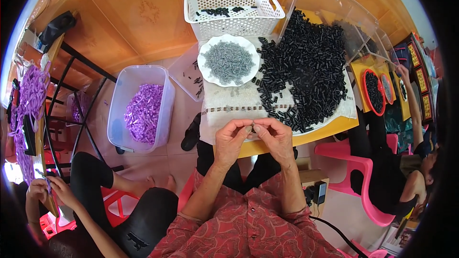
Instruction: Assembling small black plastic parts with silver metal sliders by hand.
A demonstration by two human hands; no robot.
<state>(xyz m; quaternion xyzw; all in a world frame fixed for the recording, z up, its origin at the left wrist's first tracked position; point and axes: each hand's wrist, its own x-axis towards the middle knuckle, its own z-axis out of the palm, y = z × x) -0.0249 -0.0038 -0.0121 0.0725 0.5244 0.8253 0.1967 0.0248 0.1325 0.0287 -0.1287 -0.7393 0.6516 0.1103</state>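
Note:
Just over the table's near edge, my left hand and my right hand meet with thumbs and index fingers pinched together. Between the fingertips is something small that I cannot make out. Ahead of the hands, a white cloth covers the yellow table. A big heap of small black tube-like pieces spreads over its right side. A white scalloped plate carries a mound of small translucent grey pieces.
Behind the plate stands a white perforated basket with some black pieces in it. A clear bin of purple pieces sits on the floor at left. People work at both sides; a pink chair is at right.

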